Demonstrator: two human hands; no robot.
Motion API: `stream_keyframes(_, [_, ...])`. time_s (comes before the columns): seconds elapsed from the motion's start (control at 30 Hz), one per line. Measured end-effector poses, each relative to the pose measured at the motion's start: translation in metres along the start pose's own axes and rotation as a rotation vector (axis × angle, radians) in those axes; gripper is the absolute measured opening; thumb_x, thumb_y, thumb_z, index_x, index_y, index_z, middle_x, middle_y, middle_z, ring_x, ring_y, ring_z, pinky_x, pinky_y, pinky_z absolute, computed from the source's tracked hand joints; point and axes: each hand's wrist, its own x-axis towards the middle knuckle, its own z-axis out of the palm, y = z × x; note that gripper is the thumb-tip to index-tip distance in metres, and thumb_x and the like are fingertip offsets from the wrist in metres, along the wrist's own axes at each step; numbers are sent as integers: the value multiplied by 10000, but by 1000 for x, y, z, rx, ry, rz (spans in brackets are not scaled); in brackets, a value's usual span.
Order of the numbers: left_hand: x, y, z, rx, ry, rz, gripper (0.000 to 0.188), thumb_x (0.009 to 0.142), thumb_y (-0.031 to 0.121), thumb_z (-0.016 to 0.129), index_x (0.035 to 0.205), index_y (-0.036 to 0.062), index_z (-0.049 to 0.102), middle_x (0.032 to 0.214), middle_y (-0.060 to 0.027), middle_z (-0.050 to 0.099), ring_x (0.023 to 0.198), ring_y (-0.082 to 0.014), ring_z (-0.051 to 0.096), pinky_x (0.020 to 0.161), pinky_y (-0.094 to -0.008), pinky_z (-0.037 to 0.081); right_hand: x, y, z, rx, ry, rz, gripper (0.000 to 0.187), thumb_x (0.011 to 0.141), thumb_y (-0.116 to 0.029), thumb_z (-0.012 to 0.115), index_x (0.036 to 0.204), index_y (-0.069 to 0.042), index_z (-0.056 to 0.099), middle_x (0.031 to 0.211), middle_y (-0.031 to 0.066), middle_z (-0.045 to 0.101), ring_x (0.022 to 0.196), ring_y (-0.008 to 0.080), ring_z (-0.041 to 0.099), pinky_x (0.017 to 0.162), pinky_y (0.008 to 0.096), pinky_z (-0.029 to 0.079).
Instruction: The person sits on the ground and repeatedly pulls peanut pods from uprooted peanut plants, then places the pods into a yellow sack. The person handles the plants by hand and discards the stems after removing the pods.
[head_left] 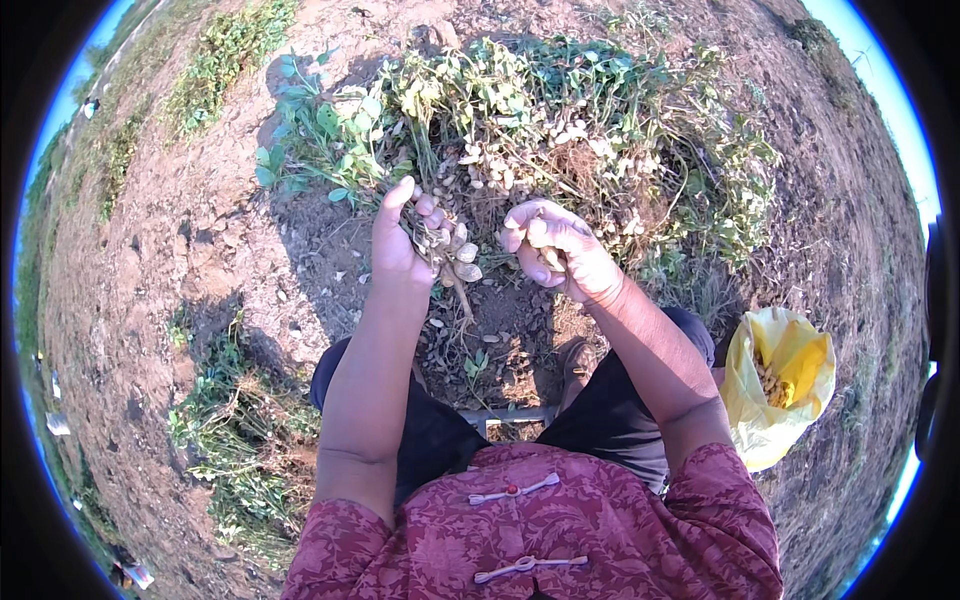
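My left hand (402, 240) is closed round a pulled peanut plant (345, 140). Its green leaves spread beyond my fingers toward the far left, and a cluster of pale pods (462, 255) hangs on its roots at the palm's right side. A little to the right, my right hand (575, 258) is curled round several loose peanuts (545, 245), some showing between the fingers. The two hands are apart, at about the same height. Just beyond them lies a big heap of peanut plants (540, 110) with many pods showing among the roots.
A yellow plastic sack (775, 430) stands open by my right knee with peanuts (770, 385) inside. Another pile of plants (250, 440) lies on the soil at my left. A metal bar (505, 415) shows between my legs. More green plants (225, 55) grow at the far left.
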Motion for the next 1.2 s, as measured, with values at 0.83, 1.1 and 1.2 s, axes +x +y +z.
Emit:
stream_keyframes(0.83, [-6,-9,-8,-105,-307,-267,240,915,281,451,759,104,491,601,24,415,495,-87,412,545,-281,457,3,-9,-6,112,99,-31,146,845,-214,651,798,-127,544,598,-39,464,423,27,362,341,167,255])
stream_keyframes(1.1, [-2,-1,-7,-187,-239,-258,197,892,236,500,753,97,507,626,5,471,532,-102,466,569,-302,505,-108,-79,-161,-1324,1067,-306,318,775,-310,711,682,-76,517,555,-51,443,493,48,368,458,216,344])
stream_keyframes(1.2, [1,-2,-8,-152,-266,-258,194,902,240,482,776,93,495,640,10,464,544,-99,452,576,-307,500,-228,-98,-230,-1614,1391,-132,364,762,-339,689,718,-29,503,547,83,496,500,209,443,523,323,405])
